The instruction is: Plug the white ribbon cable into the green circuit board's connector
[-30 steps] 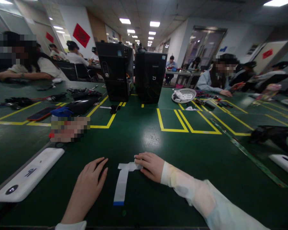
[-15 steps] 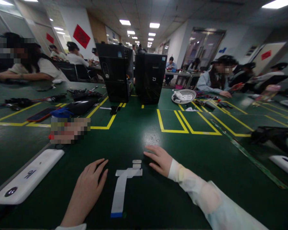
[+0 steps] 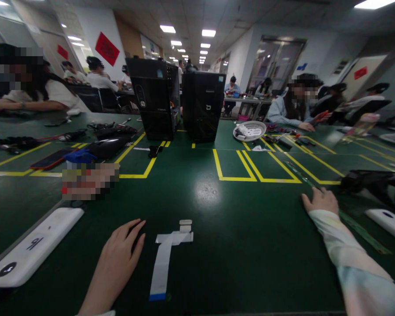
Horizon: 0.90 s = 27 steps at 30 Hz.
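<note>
A white flat ribbon cable (image 3: pixel 161 270) with a blue end and a small connector (image 3: pixel 185 223) lies on the green tabletop. My left hand (image 3: pixel 121 248) rests just left of it, open, its fingers slightly bent and holding nothing. Far over on the right, my right hand (image 3: pixel 322 202) is at a long, narrow green circuit board strip (image 3: pixel 365 232) and covers its middle. The thumb stands apart from the fingers there; whether the fingertips touch the strip is hard to make out.
Two black computer towers (image 3: pixel 204 107) stand at the back. A white basket (image 3: pixel 249 131) with parts is right of them. White cases lie left (image 3: pixel 36 245) and right (image 3: pixel 386 224). Yellow tape marks the table. Cables and a blue item (image 3: pixel 80 155) lie left. Other people sit around.
My right hand has moved far to the right, from beside the ribbon cable to the circuit board strip. My left hand and the cable have stayed in place; the view has shifted slightly.
</note>
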### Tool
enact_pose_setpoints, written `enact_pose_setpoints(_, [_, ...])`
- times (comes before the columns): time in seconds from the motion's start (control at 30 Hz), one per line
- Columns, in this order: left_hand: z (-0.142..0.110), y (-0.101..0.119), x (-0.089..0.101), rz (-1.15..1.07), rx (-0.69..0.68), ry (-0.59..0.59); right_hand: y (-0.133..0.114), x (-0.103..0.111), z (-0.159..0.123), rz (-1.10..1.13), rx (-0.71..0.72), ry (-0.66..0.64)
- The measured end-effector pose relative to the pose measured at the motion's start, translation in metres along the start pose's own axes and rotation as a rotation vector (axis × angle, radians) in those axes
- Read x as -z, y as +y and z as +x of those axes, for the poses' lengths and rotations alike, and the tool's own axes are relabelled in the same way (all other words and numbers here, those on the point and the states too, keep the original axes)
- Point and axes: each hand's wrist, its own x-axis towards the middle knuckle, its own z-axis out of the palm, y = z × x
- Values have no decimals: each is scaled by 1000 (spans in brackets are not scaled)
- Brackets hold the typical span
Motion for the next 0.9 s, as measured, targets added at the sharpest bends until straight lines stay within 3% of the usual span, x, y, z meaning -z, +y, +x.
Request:
enact_pose_setpoints(0.1, [0,-3,-2,6,-7,-8,28,4,-2,-16,-44,-59])
enact_pose_setpoints(0.2, [0,-5,-5,12,-12,1,40,4,0,-21,-68,-144])
enact_pose_setpoints(0.5, [0,-5,-5,25,-16,-3,41,4,-6,-44,-105,-183])
enact_pose_setpoints(0.7, [-1,-6,-5,25,-12,-5,42,3,-41,-30,-16,-174])
enact_pose_setpoints(0.9, [0,-6,-3,22,-20,-10,48,3,-92,74,179,-78])
